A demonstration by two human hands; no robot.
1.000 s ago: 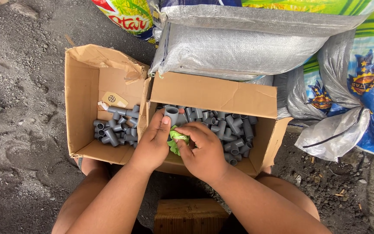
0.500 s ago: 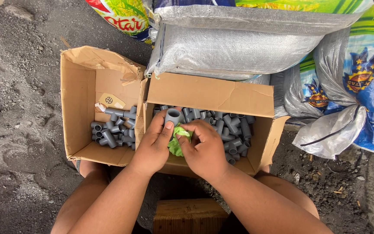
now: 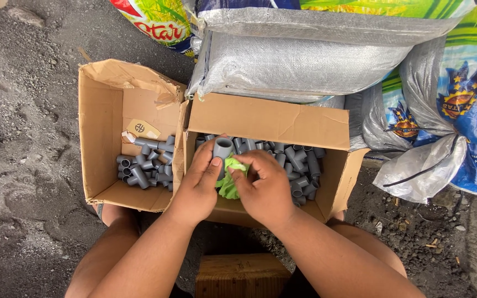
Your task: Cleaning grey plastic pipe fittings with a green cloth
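My left hand (image 3: 200,182) grips a short grey pipe fitting (image 3: 223,148) upright over the right cardboard box (image 3: 266,121). Against that fitting my right hand (image 3: 263,185) presses a crumpled green cloth (image 3: 231,175). Both hands hover just above a heap of grey pipe fittings (image 3: 299,163) lying in the right box. The left cardboard box (image 3: 103,116), beside it and touching, holds another pile of grey fittings (image 3: 147,165) and a small tan tag (image 3: 142,129).
Grey and colourful woven sacks (image 3: 305,55) lean behind the boxes, and tied plastic bags (image 3: 443,121) lie to the right. Dark gravelly ground (image 3: 23,83) surrounds everything. A wooden block (image 3: 241,276) sits between my knees.
The fitting in my left hand has been lifted and turned upright, with its open end now showing. My right hand has shifted the green cloth against it.
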